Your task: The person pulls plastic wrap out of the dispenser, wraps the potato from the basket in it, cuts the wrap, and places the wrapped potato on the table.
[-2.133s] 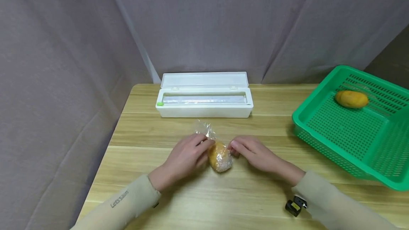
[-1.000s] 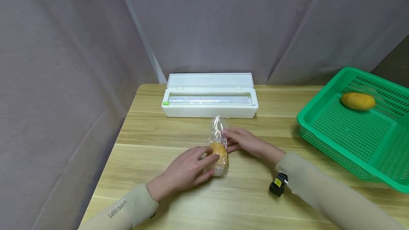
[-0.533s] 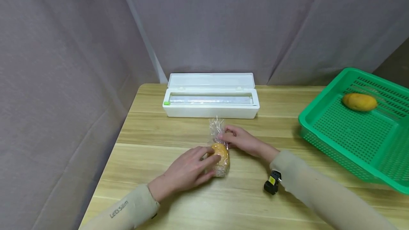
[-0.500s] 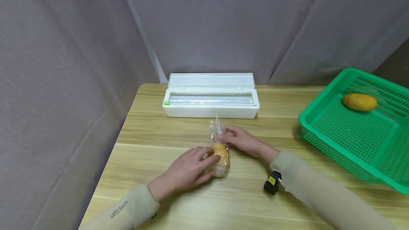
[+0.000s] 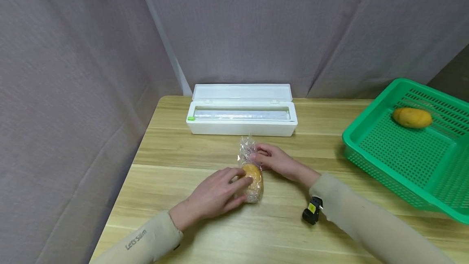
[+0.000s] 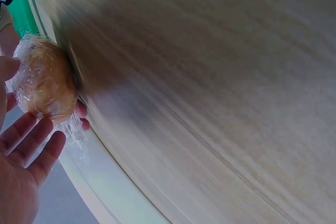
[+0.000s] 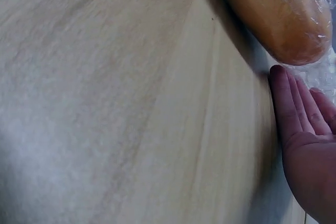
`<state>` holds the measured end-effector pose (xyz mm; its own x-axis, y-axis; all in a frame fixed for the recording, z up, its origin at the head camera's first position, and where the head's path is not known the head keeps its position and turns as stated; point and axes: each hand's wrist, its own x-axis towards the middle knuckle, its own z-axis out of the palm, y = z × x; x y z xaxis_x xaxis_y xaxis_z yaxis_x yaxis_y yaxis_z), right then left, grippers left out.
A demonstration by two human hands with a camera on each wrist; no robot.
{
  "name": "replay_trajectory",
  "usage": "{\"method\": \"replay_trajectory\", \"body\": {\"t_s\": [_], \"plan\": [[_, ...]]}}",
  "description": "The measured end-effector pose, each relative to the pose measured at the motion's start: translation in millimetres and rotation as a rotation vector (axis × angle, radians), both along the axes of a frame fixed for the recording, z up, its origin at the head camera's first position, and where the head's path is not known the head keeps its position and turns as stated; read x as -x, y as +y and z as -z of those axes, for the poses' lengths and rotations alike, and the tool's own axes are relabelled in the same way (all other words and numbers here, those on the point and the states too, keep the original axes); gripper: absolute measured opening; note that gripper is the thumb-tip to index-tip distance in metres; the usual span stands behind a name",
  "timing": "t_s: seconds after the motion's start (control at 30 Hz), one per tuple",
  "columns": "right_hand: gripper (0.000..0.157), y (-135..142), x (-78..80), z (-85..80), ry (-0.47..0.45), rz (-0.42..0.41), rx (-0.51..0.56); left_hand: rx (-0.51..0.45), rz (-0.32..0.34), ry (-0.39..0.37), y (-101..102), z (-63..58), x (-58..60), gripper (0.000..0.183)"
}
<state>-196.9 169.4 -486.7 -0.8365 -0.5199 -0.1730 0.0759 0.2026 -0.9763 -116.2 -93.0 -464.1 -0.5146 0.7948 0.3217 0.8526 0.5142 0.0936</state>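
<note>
the left hand (image 5: pixel 216 192) is holding a yellow oval item (image 5: pixel 253 186) that is sitting on the table (image 5: pixel 176 146), with its fingers lying over the near side and top and its thumb bracing lower down. clear film (image 5: pixel 246 150) is wrapping the item, and a crinkled tail of it is standing out past the item's far end, ahead of the left fingertips. the right hand (image 5: pixel 276 160) is pinching that tail at its right edge between thumb and fingers, just beyond the item. in the left wrist view, the left fingertips are touching the item's film-covered surface, and tips of the right fingers are showing behind it.

straight ahead of both hands, near the film's loose end, a white box (image 5: pixel 242 128) is standing with its lid (image 5: pixel 242 92) folding back away from the hands. a pale roll (image 5: pixel 242 115) is lying inside it, and a green tab (image 5: pixel 191 118) is sitting at the end on the left hand's side. well to the right of the right hand, a green basket (image 5: pixel 381 176) is holding another yellow oval item (image 5: pixel 413 117). a black device (image 5: pixel 311 211) with a yellow label is sitting at the cuff behind the right hand. dark lettering (image 5: pixel 135 239) is running along the sleeve (image 5: pixel 161 227) behind the left hand. beyond the box, a grey cloth (image 5: pixel 242 27) is hanging.
</note>
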Motion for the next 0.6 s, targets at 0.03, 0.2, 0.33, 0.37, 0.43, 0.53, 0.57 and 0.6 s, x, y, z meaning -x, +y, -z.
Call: {"method": "replay_trajectory", "body": {"t_s": [0.03,0.2,0.33,0.37,0.43,0.53,0.57,0.6], "plan": [[0.052,0,-0.3,-0.3,-0.002,0.006,0.003,-0.001,-0.001,-0.003,0,-0.1,-0.1,0.047],[0.054,-2,-0.6,-3.5,-0.074,0.073,0.060,0.000,-0.003,-0.008,1,0.2,0.3,0.046],[0.053,-4,-1.3,-6.8,-0.103,0.108,0.101,0.003,-0.007,-0.013,1,0.5,0.8,0.046],[0.053,-4,-1.9,-7.6,-0.103,0.113,0.105,0.005,-0.009,-0.016,1,0.5,0.9,0.046],[0.054,-3,-3.7,-9.2,-0.087,0.110,0.103,0.009,-0.013,-0.020,1,0.5,1.2,0.047],[0.053,-2,-8.6,-11.7,-0.020,0.094,0.065,0.008,-0.018,-0.021,0,0.5,1.8,0.047],[0.052,-1,-10.9,-12.9,0.007,0.089,0.050,0.007,-0.018,-0.021,0,0.7,2.0,0.047],[0.051,-1,-13.2,-14.0,0.040,0.081,0.034,0.004,-0.019,-0.021,0,0.8,2.2,0.047]]}}
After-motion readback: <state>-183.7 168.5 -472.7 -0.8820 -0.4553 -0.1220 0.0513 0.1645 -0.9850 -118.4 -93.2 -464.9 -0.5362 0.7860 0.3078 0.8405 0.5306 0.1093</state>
